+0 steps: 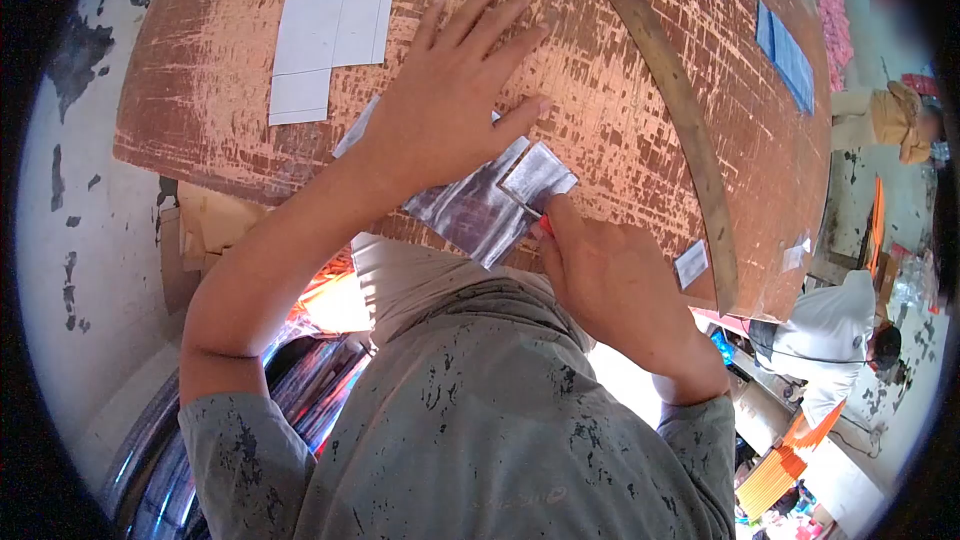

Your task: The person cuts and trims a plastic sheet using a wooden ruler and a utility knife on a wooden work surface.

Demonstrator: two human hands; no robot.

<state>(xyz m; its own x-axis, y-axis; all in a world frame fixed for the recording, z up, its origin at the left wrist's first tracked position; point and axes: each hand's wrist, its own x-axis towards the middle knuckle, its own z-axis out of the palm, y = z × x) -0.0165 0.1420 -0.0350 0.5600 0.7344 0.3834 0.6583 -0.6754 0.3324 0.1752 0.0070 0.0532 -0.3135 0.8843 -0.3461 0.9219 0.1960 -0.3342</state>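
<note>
My left hand point(455, 90) lies flat with fingers spread, its palm and wrist over a shiny grey sheet point(465, 210) on the worn brown board. My right hand point(610, 265) is closed around a small red-handled cutter point(545, 225), most of it hidden by the fingers. The cutter's thin tip meets the sheet beside a squarish piece point(540, 175), which shows a narrow gap along its edges. A pale strip point(356, 128) pokes out beyond my left forearm; its full shape is hidden.
A white cross-shaped paper template point(325, 30) with drawn lines lies at the far left. A long flat ruler-like strip point(685, 120) crosses the right side. Small scraps point(691, 264) and folded blue material point(785, 55) lie farther right. Two people point(815, 345) are beyond the board.
</note>
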